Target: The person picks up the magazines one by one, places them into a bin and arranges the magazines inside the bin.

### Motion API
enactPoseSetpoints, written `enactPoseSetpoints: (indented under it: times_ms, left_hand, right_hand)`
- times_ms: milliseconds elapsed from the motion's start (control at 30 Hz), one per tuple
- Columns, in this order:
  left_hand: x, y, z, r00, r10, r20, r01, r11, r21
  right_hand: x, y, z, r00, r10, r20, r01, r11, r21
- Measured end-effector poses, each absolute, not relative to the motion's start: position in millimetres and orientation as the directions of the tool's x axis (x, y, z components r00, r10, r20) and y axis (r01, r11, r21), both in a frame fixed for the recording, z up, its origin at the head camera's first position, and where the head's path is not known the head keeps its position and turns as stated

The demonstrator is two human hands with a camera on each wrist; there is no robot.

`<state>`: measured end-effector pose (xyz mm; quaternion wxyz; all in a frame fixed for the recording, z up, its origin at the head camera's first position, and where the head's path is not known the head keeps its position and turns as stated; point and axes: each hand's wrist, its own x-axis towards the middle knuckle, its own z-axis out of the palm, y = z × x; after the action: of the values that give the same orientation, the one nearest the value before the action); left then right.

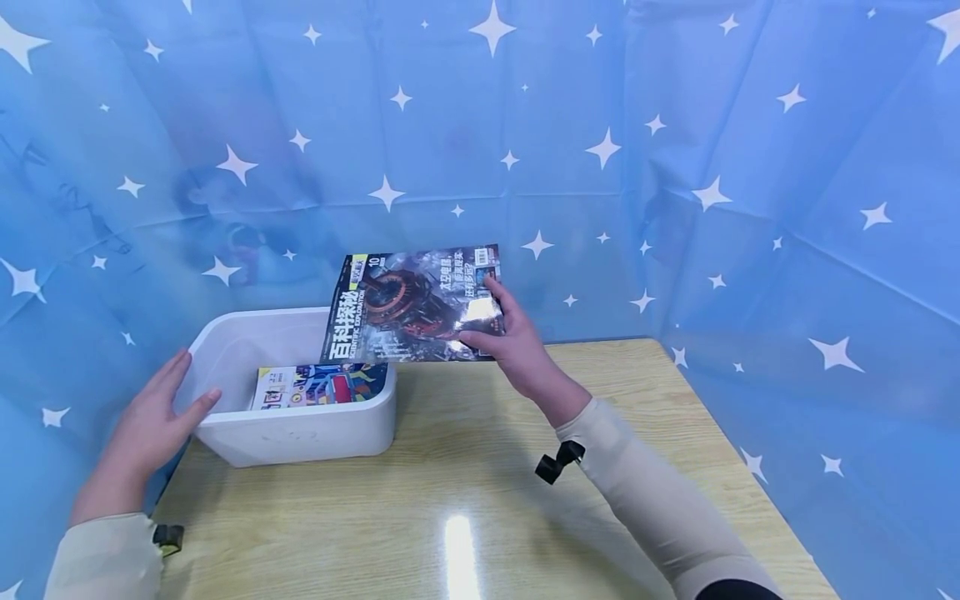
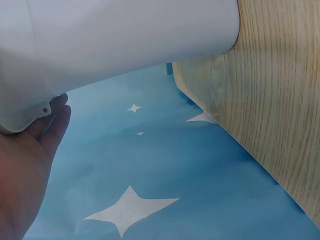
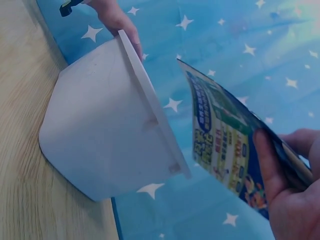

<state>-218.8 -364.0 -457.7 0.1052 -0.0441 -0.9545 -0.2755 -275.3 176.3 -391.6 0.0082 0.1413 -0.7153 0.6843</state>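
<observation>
My right hand point(image 1: 525, 350) grips a magazine point(image 1: 408, 312) by its right edge, with the thumb on the dark cover. It is held above the table, and its left part overlaps the right end of a white plastic bin point(image 1: 300, 437) in the head view. From the right wrist view, the magazine's colourful back cover point(image 3: 225, 145) shows, tilted beside the bin's rim. At the bin's left end, my left hand point(image 1: 146, 425) holds the rim, thumb over it and fingers outside. Inside the bin lies another colourful magazine point(image 1: 322, 386), partly hidden by the held one.
The bin stands at the left side of a wood-grain table point(image 1: 540, 517), close to its left edge. A blue curtain point(image 1: 450, 125) with white stars hangs behind the table and along its sides. Light reflects off the tabletop near the front.
</observation>
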Motion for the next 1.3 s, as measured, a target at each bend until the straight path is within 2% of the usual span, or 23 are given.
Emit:
enactPoseSetpoints:
  times_ms: [800,1033,1300]
  left_hand:
    - [-218,-362,-455,-0.978,0.010,0.206,0.120,0.839,0.530]
    - [-223,-347,-454,-0.978,0.015,0.206,0.123,0.846,0.520]
    - [-229,-331,-451,-0.981,0.023,0.194,0.122,0.845,0.520]
  right_hand:
    - [-275,130,-391,-0.947,-0.247,0.203,-0.197,-0.050,-0.979]
    - [-272,131,-390,-0.938,-0.276,0.210,-0.199,-0.065,-0.978]
    - [-274,130,-392,-0.947,-0.243,0.208,-0.207,-0.033,-0.978]
